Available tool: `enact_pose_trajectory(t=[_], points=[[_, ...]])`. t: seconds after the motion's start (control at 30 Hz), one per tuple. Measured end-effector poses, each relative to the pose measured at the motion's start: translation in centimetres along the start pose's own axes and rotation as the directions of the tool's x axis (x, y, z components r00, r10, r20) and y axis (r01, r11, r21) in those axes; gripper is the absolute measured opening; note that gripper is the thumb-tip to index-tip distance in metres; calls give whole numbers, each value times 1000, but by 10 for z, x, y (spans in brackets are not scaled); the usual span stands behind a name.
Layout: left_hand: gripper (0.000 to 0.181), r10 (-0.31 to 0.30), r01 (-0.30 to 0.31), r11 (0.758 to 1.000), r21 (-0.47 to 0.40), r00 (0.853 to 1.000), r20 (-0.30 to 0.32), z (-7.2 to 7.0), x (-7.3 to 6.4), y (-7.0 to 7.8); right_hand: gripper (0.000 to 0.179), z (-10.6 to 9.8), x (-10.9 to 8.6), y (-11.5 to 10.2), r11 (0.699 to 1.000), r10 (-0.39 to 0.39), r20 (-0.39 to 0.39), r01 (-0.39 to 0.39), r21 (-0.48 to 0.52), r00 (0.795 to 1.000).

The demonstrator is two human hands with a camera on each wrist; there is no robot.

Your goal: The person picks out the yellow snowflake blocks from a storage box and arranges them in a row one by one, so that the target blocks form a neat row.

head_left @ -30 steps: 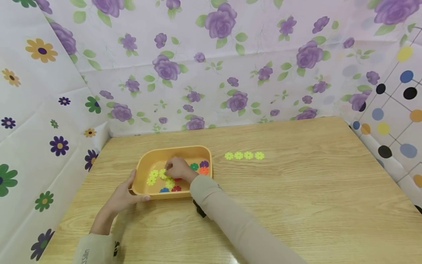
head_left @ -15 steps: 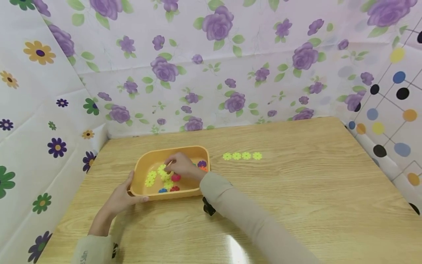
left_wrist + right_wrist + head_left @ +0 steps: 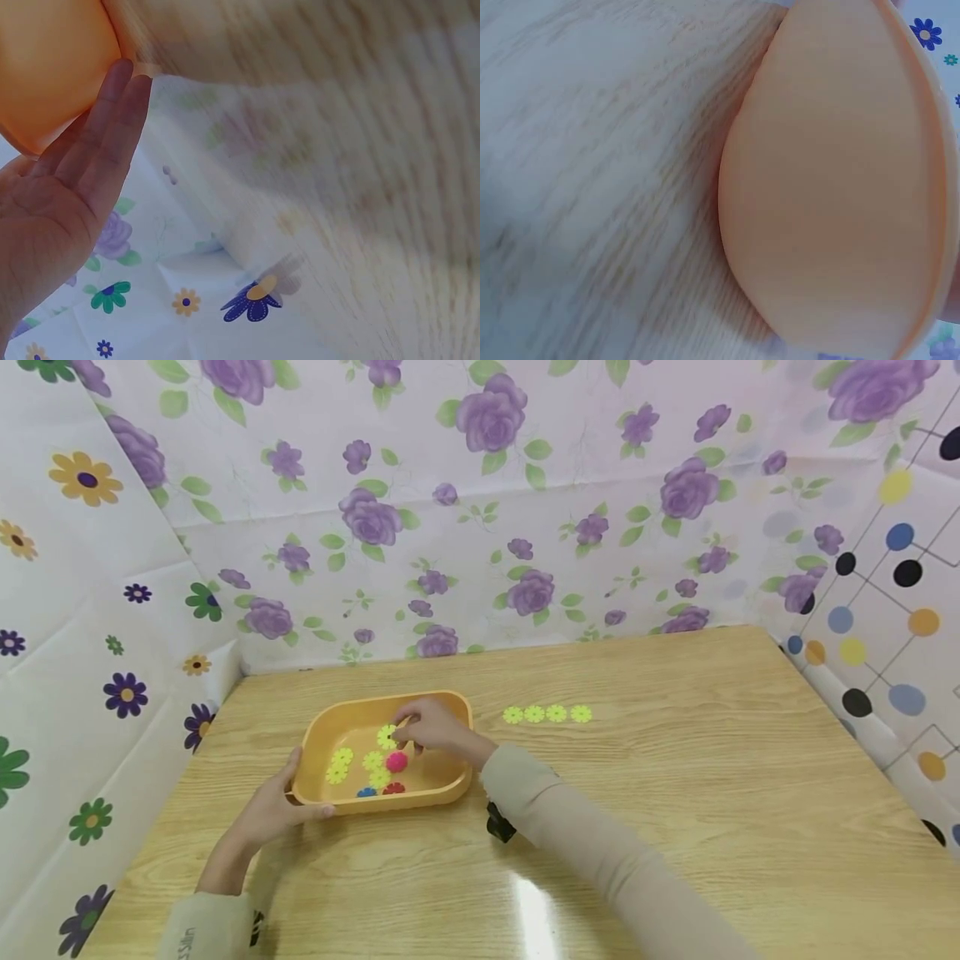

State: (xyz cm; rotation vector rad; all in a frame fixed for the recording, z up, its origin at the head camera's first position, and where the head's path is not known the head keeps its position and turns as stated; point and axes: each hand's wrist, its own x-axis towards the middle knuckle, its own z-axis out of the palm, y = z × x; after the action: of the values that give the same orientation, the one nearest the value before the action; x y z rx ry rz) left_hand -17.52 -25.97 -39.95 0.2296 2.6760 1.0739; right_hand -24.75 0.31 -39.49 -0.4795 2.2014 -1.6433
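My left hand (image 3: 273,806) rests at the near left corner of the shallow orange plastic tray (image 3: 324,725) on the light wooden table (image 3: 675,793). Its fingers lie straight and relaxed along the tray's outer wall, with the thumb up on the rim; the left wrist view shows the same flat, extended fingers (image 3: 105,127) against the orange side.

Inside the tray lie small flower-shaped plastic discs. At the left are three yellow-green discs (image 3: 339,764) on the floor of the tray, with a blue disc (image 3: 366,792) and a red disc (image 3: 393,788) near the front wall, and a pink disc (image 3: 397,762) just right of the yellow-green ones.

My right hand (image 3: 433,727) is inside the tray, over its far right part. Its fingertips are curled together and pinch one yellow-green flower-shaped disc (image 3: 387,737), held just above the pink one. My beige sleeve (image 3: 585,852) runs back from the hand across the tray's right edge toward the near right. The right wrist view shows only the tray's smooth outer wall and blurred wood grain.

Further right, apart from the tray, a straight row of four yellow-green discs (image 3: 546,714) lies flat on the table, each touching the next.

Flower-printed sheets (image 3: 480,510) stand behind and at the left, and a sheet with coloured dots (image 3: 892,610) at the right.
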Motion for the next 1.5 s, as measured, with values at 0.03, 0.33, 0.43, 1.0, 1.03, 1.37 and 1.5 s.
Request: enact_pose_trajectory(t=[0.03, 0.33, 0.43, 1.0, 1.03, 1.37, 1.5], points=[[114, 1, -1, 1000, 0, 1000, -1, 0, 0, 0, 23, -1, -1, 0, 1000, 4, -2, -4, 14, 1000], [113, 27, -27, 1000, 8, 1000, -5, 0, 1, -3, 24, -19, -12, 2, 999, -12, -14, 13, 32, 1000], [113, 30, -30, 1000, 4, 1000, -3, 0, 2, -3, 25, -26, -16, 1, 999, -26, -10, 26, 22, 1000], [113, 27, -27, 1000, -1, 1000, 2, 0, 2, -3, 27, -64, -42, 8, 998, -51, -1, 51, -41, 999], [113, 29, -29, 1000, -1, 1000, 0, 0, 2, -3, 27, -65, -43, 9, 998, -52, 0, 52, -43, 999], [113, 30, -29, 999, 21, 999, -13, -2, -1, -3, 28, -88, -55, 20, 999, -30, -1, 30, -45, 1000], [113, 25, -25, 999, 26, 1000, -15, -1, 0, -2, 29, -102, -66, 29, 996, -16, -21, 14, -88, 1000]])
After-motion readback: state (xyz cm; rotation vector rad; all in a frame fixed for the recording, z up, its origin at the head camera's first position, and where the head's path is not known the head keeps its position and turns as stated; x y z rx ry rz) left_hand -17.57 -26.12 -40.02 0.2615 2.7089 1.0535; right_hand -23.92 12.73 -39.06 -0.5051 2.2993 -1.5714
